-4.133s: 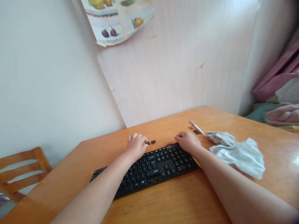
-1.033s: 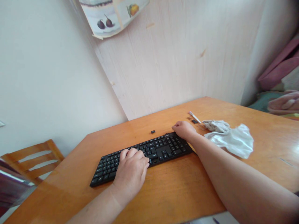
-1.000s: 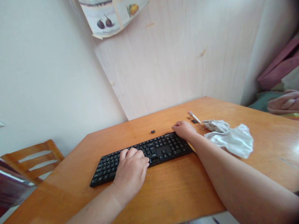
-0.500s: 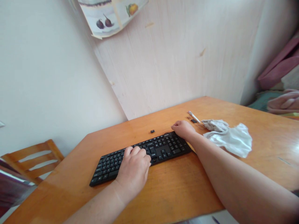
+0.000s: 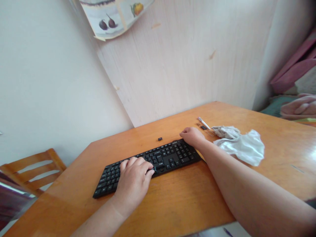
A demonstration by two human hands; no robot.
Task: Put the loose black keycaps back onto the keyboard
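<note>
A black keyboard [image 5: 170,159] lies at a slant on the wooden table. Over its middle-left keys rests my left hand [image 5: 134,176], palm down, fingers slightly bent and a little apart, with the thumb near the front edge. My right hand [image 5: 192,136] is at the keyboard's far right corner. Its fingers are curled together, and what they hold, if anything, is hidden. Behind the keyboard sits a small black piece [image 5: 160,139] that looks like a keycap.
Right of my right hand lie a crumpled white cloth [image 5: 249,148], a greyish cloth [image 5: 227,131], a white stick-like tool [image 5: 203,123] and a small black block [image 5: 203,127]. A wooden chair [image 5: 32,168] stands left of the table [image 5: 172,210]. A board [image 5: 187,65] rises behind.
My left hand has moved left along the keyboard, and its fingers have flattened and spread a little. The right hand has stayed at the far right corner. The view has shifted slightly.
</note>
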